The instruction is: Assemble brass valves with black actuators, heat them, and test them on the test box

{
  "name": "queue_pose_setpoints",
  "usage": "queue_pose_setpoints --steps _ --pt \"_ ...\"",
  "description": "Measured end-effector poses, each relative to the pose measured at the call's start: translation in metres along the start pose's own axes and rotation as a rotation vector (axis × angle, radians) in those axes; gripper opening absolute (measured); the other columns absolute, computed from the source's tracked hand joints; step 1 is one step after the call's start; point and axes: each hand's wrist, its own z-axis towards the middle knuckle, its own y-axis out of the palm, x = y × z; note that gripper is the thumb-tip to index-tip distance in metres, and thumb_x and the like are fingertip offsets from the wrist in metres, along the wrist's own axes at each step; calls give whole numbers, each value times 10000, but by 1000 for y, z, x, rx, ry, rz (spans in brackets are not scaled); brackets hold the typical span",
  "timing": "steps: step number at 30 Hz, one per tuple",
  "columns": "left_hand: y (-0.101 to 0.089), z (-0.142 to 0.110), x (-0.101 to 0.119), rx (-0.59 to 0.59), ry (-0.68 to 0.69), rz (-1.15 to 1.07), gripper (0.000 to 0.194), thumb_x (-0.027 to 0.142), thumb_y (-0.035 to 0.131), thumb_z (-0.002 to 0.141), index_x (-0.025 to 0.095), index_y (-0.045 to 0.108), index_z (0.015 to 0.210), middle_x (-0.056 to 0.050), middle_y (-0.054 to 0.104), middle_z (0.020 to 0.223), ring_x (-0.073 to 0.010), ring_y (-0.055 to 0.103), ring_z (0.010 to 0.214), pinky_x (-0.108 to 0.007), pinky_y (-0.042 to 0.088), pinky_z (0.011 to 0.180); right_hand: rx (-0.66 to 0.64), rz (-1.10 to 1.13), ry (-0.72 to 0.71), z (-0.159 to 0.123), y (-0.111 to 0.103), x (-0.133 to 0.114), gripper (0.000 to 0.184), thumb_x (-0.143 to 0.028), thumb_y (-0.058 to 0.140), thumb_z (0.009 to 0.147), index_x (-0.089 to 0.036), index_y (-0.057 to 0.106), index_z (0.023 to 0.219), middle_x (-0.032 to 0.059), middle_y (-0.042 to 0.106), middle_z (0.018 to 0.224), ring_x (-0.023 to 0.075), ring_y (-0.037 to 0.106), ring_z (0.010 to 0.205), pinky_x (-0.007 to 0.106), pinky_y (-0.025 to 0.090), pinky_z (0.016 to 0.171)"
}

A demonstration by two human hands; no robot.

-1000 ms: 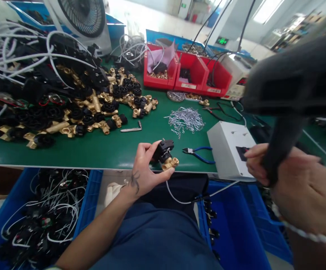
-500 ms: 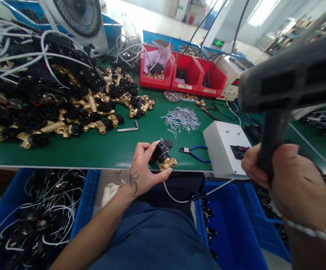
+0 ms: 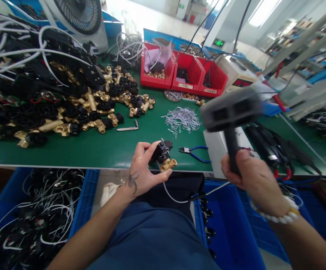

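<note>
My left hand (image 3: 142, 170) grips a brass valve with a black coil (image 3: 164, 154) at the near edge of the green table (image 3: 101, 148); a white cable hangs from the valve toward my lap. To its right, my right hand (image 3: 250, 178) is wrapped round the handle of a black hammer-shaped tool (image 3: 230, 112), whose head is raised over a white box (image 3: 217, 148). Blue-handled pliers (image 3: 195, 152) lie between the valve and the box.
A large heap of brass-and-black valves with white cables (image 3: 53, 93) covers the table's left. Loose wire clips (image 3: 182, 119), an Allen key (image 3: 127, 128), three red bins (image 3: 184, 73) and a fan (image 3: 78, 18) sit further back. Blue crates (image 3: 39, 217) stand below the table edge.
My right hand has carried the black tool away from the camera, down and to the left, so its head now hangs over the white box. My left hand has kept the valve still.
</note>
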Motion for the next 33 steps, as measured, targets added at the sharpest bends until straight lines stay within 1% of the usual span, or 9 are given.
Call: queue_pose_setpoints --steps 2,4,9,14,15,20,25,30,33 --pt "-1 1 0 -8 6 8 700 383 763 708 180 540 1340 -67 470 1079 -185 532 971 -356 554 839 -175 -146 17 3 1 0 689 -814 436 848 -177 484 590 -7 389 488 93 332 432 244 241 399" --pt "-1 1 1 -9 25 6 699 374 764 707 183 537 1340 -63 469 1068 -182 531 966 -345 553 827 -183 -212 -16 4 -3 0 668 -779 462 862 -176 484 575 2 404 502 96 343 445 251 247 410" --pt "-1 2 1 -8 34 -5 693 369 759 714 180 534 1342 -67 472 1067 -169 527 924 -313 552 762 234 144 -84 0 -7 3 570 -680 380 964 -208 506 670 -23 316 446 107 266 382 278 177 380" --pt "-2 2 1 -14 -5 -19 709 371 763 707 159 542 1346 -76 476 1077 -186 529 969 -343 553 814 -220 -192 -6 -1 -1 5 661 -765 477 867 -171 513 580 10 420 508 97 332 447 255 224 396" --pt "-2 2 1 -16 -7 -26 709 371 760 711 149 542 1349 -79 474 1079 -186 528 972 -341 553 813 -209 -210 -16 -1 -2 3 656 -758 484 869 -168 520 582 9 417 508 96 333 450 253 226 399" --pt "-2 2 1 -18 33 3 705 369 755 716 132 544 1346 -82 467 1081 -191 523 979 -366 547 856 183 31 -58 -4 -5 0 660 -754 383 920 -190 487 593 -15 339 434 92 280 384 258 192 379" --pt "-4 2 -1 -26 -20 -17 704 381 758 712 189 530 1350 -73 470 1095 -199 529 1002 -375 548 866 -169 -229 8 -1 6 8 683 -798 462 845 -170 501 580 6 436 507 100 357 453 242 246 409" --pt "-5 2 1 -29 21 -7 700 373 761 712 174 534 1344 -74 471 1082 -193 525 977 -357 548 835 149 25 -40 -3 1 4 635 -735 431 910 -186 473 592 -23 334 451 87 272 389 252 193 380" --pt "-5 2 1 -37 22 10 700 373 760 713 175 532 1345 -75 469 1087 -201 525 994 -378 543 868 31 21 10 -1 7 6 645 -770 465 867 -183 488 602 -18 362 472 91 299 412 248 213 387"
